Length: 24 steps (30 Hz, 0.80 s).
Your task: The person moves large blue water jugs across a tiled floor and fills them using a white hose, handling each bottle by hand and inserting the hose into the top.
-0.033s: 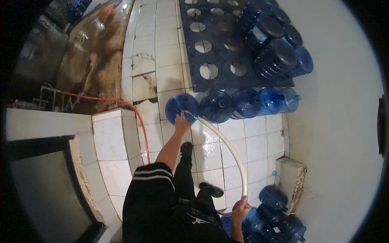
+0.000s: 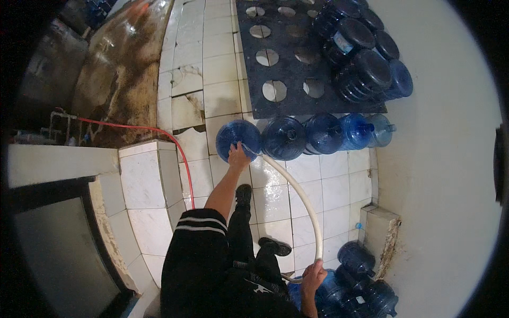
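A large blue plastic water jug (image 2: 228,131) stands on the wet tiled floor, at the left end of a row of jugs. My left hand (image 2: 238,156) reaches over its top, fingers apart and resting on it. Close by the hand, a thin pale streak shows on the jug; whether it is water or part of the hose I cannot tell. A thick cream-white hose (image 2: 306,199) curves from the jug's right side back toward me. Near the lower edge, my right hand (image 2: 314,275) is closed around this hose.
More blue jugs (image 2: 284,139) continue the row rightward. Beyond them lies a dark panel with round holes (image 2: 289,71), bearing stacked jugs (image 2: 366,74). Several jugs (image 2: 356,258) sit at lower right beside a low ledge (image 2: 379,228). A red hose (image 2: 183,153) crosses the left side.
My left hand has shifted slightly on the jug's top. The whole view has moved a little; my right hand keeps its hold on the hose.
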Available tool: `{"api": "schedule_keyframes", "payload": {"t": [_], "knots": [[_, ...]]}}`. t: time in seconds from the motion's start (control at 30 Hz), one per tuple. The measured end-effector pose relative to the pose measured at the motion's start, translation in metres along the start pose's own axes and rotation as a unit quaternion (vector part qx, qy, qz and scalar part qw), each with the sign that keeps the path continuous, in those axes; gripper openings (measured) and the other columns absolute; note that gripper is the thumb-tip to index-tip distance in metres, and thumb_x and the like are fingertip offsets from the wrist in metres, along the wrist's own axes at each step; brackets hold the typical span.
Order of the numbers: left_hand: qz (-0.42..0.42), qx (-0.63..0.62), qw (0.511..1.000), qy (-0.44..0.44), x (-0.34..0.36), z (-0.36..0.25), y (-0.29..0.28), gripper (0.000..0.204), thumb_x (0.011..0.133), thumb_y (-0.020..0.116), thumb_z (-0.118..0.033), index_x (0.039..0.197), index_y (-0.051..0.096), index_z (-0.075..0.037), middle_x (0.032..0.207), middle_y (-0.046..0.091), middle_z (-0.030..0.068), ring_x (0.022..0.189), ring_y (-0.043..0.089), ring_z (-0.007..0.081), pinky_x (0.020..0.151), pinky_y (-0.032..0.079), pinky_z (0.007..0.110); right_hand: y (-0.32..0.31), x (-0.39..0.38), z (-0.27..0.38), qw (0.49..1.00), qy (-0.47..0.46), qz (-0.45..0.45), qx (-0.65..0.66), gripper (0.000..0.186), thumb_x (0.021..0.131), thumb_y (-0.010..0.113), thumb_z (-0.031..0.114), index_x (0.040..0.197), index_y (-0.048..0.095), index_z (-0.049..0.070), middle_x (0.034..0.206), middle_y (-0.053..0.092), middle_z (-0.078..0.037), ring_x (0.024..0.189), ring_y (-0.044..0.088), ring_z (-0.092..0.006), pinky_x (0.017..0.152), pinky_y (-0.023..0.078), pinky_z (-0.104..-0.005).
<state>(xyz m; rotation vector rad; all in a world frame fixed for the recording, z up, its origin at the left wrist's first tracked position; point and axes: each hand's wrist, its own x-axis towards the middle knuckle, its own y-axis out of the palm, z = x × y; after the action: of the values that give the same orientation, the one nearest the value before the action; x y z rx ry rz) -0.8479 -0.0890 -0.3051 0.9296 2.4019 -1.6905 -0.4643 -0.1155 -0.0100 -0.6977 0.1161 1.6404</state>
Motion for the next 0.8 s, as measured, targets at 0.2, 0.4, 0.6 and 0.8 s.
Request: {"api": "schedule_keyframes", "payload": {"t": [0.2, 0.4, 0.6, 0.8], "knots": [[-0.011, 0.091, 0.996, 0.011, 0.075, 0.014, 0.027, 0.088, 0.063, 0.073, -0.025, 0.134, 0.021, -0.013, 0.127, 0.029, 0.0253, 0.107, 0.044, 0.0421, 0.079, 0.048, 0.044, 0.037, 0.001, -0.007, 0.999, 0.002, 0.015, -0.047, 0.053, 0.089, 0.044, 0.044, 0.050, 0.028, 0.011, 0.043, 0.029, 0.002, 0.036, 0.029, -0.0063, 0.034, 0.021, -0.0235], [-0.033, 0.094, 0.992, 0.078, 0.074, 0.049, 0.068, 0.080, 0.068, 0.068, -0.024, 0.130, 0.023, -0.001, 0.122, 0.037, 0.0270, 0.093, 0.054, 0.0387, 0.071, 0.050, 0.042, 0.048, -0.009, -0.014, 0.993, 0.059, 0.056, -0.082, 0.052, 0.090, 0.044, 0.036, 0.048, 0.038, 0.005, 0.044, 0.037, 0.002, 0.043, 0.033, -0.0058, 0.039, 0.021, -0.0255], [-0.015, 0.069, 0.997, 0.030, 0.011, 0.053, 0.067, 0.075, 0.069, 0.066, -0.026, 0.127, 0.027, 0.002, 0.111, 0.047, 0.0223, 0.088, 0.056, 0.0351, 0.071, 0.049, 0.039, 0.036, -0.023, -0.017, 0.983, 0.021, 0.070, -0.166, 0.054, 0.089, 0.045, 0.035, 0.049, 0.038, 0.000, 0.044, 0.036, 0.001, 0.043, 0.033, -0.0080, 0.039, 0.026, -0.0281], [-0.114, -0.012, 0.991, 0.063, -0.040, 0.031, 0.010, 0.058, 0.069, 0.066, -0.028, 0.114, 0.038, -0.005, 0.100, 0.052, 0.0186, 0.083, 0.058, 0.0346, 0.070, 0.048, 0.041, -0.003, -0.054, -0.030, 0.992, -0.005, 0.066, -0.108, 0.046, 0.087, 0.047, 0.027, 0.050, 0.040, 0.001, 0.045, 0.035, 0.002, 0.044, 0.032, -0.0068, 0.040, 0.022, -0.0275]]}}
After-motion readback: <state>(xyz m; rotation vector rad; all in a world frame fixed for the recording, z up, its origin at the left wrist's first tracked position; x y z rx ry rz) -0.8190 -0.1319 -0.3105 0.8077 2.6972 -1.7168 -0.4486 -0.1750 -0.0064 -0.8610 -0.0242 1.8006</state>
